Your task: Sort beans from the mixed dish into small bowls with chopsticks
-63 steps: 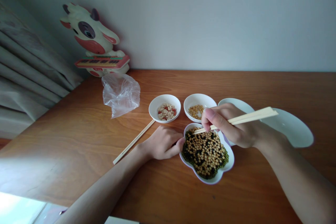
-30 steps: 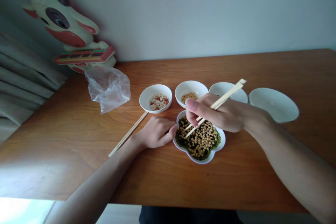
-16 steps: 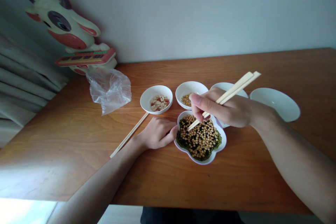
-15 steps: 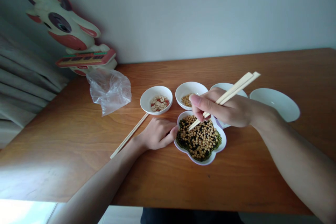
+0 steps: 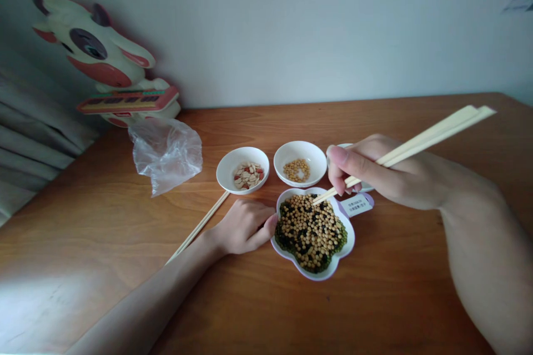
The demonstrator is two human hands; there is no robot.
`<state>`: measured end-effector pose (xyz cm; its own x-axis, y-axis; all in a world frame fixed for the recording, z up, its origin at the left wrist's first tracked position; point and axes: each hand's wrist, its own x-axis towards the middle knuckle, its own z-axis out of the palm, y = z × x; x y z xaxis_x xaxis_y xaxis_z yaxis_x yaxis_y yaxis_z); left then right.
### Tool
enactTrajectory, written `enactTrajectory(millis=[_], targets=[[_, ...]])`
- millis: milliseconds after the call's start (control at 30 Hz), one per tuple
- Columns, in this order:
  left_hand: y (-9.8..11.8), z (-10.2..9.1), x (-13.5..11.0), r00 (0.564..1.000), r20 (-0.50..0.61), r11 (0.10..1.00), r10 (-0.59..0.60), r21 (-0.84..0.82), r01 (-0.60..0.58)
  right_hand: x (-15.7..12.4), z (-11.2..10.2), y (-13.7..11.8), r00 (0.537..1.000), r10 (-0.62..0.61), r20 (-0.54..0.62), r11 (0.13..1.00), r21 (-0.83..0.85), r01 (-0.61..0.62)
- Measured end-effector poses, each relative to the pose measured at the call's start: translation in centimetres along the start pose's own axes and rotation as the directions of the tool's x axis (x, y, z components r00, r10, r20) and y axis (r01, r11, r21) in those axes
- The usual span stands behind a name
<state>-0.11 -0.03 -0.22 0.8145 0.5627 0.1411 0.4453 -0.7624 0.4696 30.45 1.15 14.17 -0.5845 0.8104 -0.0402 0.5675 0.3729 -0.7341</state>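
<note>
My right hand (image 5: 387, 175) holds a pair of wooden chopsticks (image 5: 428, 136) slantwise, with their tips over the far part of a flower-shaped dish (image 5: 348, 233). Soybeans (image 5: 310, 227) fill the dish, mixed with dark beans and with green beans (image 5: 340, 236) near the edge. Whether the tips pinch a bean cannot be made out. At the dish's left rim, my left hand (image 5: 247, 226) grips the edge with its thumb and curled fingers. A labelled handle (image 5: 358, 205) sticks out from the dish's right side, below my right hand.
Behind the dish stand a white bowl of flat pale seeds (image 5: 249, 176) and another with a few soybeans (image 5: 296, 170). My right hand partly hides a third bowl (image 5: 366, 186). A second chopstick pair (image 5: 197, 227), a plastic bag (image 5: 169, 152) and a cow-shaped toy keyboard (image 5: 125, 102) lie left.
My right hand and the chopsticks have shifted right relative to the dish, uncovering the soybean bowl and the labelled handle. My left hand keeps its place at the rim. The view has shifted slightly.
</note>
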Motion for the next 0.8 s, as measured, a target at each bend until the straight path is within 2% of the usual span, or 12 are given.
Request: enactTrajectory(millis=[167,300,433,533,800], targets=[[0.0,0.0,0.0,1.000,0.005,1.000,-0.004,-0.006,0.004,-0.8,-0.2,0.6,0.996,0.084,0.027,0.995,-0.056,-0.083],[0.1,-0.1,0.1,1.000,0.010,1.000,-0.006,-0.012,0.006,-0.3,0.3,0.4,0.992,0.108,0.062,0.992,-0.073,-0.103],[0.1,-0.1,0.1,1.000,0.012,0.999,-0.014,-0.029,0.014,0.6,1.4,-0.4,0.981,0.063,0.181,0.998,-0.009,-0.062],[0.1,-0.2,0.0,1.000,0.020,0.999,-0.015,-0.044,0.016,1.1,2.3,-1.0,0.974,0.029,0.224,0.998,0.043,-0.040],[0.1,0.0,0.0,1.000,0.006,1.000,-0.025,-0.019,0.025,1.6,3.5,-1.1,0.977,-0.109,0.183,0.994,0.000,0.111]])
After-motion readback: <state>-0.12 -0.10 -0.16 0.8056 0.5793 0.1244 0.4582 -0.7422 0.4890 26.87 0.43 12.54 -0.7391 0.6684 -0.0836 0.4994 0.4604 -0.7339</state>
